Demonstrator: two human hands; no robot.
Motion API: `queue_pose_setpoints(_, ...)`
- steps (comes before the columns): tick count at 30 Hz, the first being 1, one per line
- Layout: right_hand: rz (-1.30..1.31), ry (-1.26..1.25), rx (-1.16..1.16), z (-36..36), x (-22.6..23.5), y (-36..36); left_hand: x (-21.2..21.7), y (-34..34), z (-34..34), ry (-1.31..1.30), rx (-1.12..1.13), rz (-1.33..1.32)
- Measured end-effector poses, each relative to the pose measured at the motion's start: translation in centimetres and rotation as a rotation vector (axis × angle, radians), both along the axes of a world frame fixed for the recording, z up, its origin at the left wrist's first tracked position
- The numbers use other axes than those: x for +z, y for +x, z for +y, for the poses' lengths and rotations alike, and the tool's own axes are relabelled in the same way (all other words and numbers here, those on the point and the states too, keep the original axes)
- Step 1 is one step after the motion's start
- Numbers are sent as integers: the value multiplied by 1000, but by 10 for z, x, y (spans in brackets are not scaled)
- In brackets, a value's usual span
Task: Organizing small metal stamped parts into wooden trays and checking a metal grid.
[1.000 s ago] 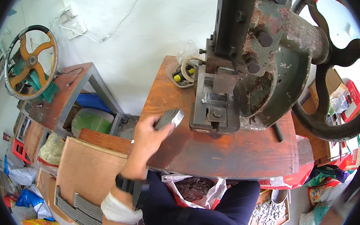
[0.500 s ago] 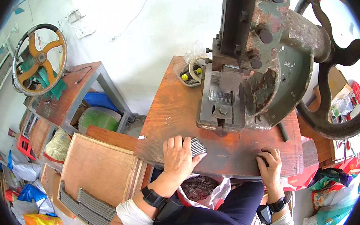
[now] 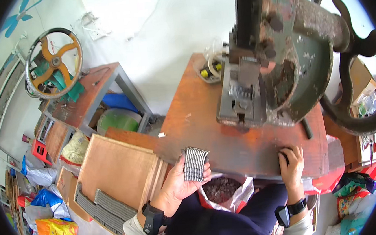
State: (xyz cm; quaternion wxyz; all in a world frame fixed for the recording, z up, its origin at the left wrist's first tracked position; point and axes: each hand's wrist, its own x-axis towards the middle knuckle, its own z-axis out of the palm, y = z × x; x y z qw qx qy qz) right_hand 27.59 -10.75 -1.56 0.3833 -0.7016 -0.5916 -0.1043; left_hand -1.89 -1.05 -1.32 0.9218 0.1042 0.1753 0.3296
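My left hand (image 3: pixel 177 183) is turned palm up, its fingers closed around a small block of ridged grey metal strips (image 3: pixel 195 164). This block is held just off the near edge of the worn wooden bench (image 3: pixel 188 122). At the bench's front right, my right hand (image 3: pixel 292 164) rests with loosely bent fingers and nothing visible in it. Beyond both hands stands a heavy hand press (image 3: pixel 290 65). In its die block (image 3: pixel 241 98) sits a ridged metal piece.
A shallow wooden tray (image 3: pixel 117 167) on the left holds rows of similar grey strips (image 3: pixel 115 207). Below the bench edge is a white sack (image 3: pixel 246 188) of dark metal scraps. A plastic tub (image 3: pixel 209 74) stands beside the press, and a metal rod (image 3: pixel 307 129) lies to its right.
My left hand has lifted off the bench and turned palm up with the strip block. The whole view has shifted slightly to the left; my right hand stays at the bench edge.
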Motion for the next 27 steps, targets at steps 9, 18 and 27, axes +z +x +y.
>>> queue_pose_setpoints(9, -56, 8, 50, 14, -4, -17, -129, -25, -53, 503, -301, 1170)
queue_pose_setpoints(18, -137, -53, 67, -10, -24, 15, -39, -284, -59, 1092, 763, 2326)
queue_pose_setpoints(27, -151, -102, 30, -1, -36, 24, -61, -380, -68, 725, -25, 2684)
